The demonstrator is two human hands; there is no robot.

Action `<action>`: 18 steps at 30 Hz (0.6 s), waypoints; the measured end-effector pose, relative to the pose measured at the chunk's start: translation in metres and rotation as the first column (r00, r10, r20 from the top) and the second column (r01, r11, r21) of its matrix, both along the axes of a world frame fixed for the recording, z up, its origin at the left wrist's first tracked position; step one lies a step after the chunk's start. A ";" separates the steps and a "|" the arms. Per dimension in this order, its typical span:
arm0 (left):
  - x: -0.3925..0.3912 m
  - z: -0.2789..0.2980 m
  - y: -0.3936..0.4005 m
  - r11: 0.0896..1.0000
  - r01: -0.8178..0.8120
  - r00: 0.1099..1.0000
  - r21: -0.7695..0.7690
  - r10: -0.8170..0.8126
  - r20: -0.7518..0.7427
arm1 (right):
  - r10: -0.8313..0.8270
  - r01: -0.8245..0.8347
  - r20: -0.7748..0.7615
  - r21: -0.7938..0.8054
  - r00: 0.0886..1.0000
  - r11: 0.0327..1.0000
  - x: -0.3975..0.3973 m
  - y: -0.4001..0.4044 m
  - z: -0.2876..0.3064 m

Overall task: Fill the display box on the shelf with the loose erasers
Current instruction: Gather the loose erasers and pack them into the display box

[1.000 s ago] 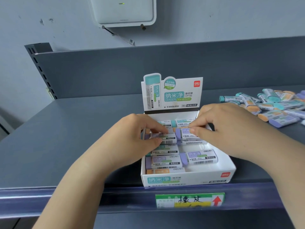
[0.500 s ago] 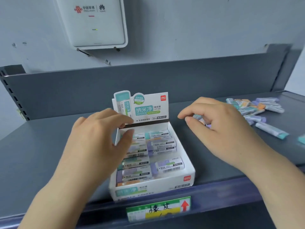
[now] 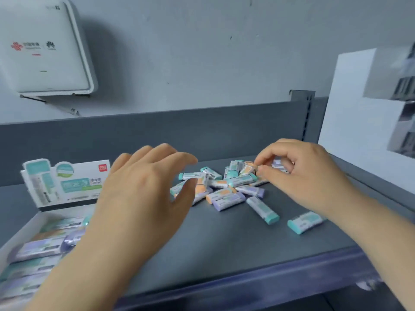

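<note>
The white display box (image 3: 21,232) sits on the shelf at the lower left, its printed header card (image 3: 65,182) upright and several erasers lying inside. A pile of loose erasers (image 3: 226,199) in purple, teal and orange lies mid-shelf. My left hand (image 3: 143,191) hovers over the pile's left edge, fingers spread and holding nothing. My right hand (image 3: 303,173) is at the pile's right side, fingers curled round a purple eraser (image 3: 279,164), thumb and forefinger meeting by an orange one. The image is blurred.
The grey shelf (image 3: 224,239) has a raised back panel and a front rail. Two teal erasers (image 3: 304,222) lie apart from the pile at the right. A white router (image 3: 42,48) hangs on the wall. A white carton (image 3: 359,131) stands at the right end.
Both hands left the display box and moved right to the eraser pile. The view swung right, so the box now sits at the lower left. The right hand has closed on an eraser.
</note>
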State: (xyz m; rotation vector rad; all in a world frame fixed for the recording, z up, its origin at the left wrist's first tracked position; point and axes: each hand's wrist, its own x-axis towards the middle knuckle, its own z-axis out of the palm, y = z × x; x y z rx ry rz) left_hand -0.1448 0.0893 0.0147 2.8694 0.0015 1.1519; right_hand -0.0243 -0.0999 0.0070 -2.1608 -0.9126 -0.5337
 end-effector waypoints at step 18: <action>0.164 -0.010 -0.088 0.988 -0.066 0.912 -0.142 0.002 -0.410 | 0.064 -0.062 -0.017 -0.593 0.998 0.803 0.131 -0.046 -0.029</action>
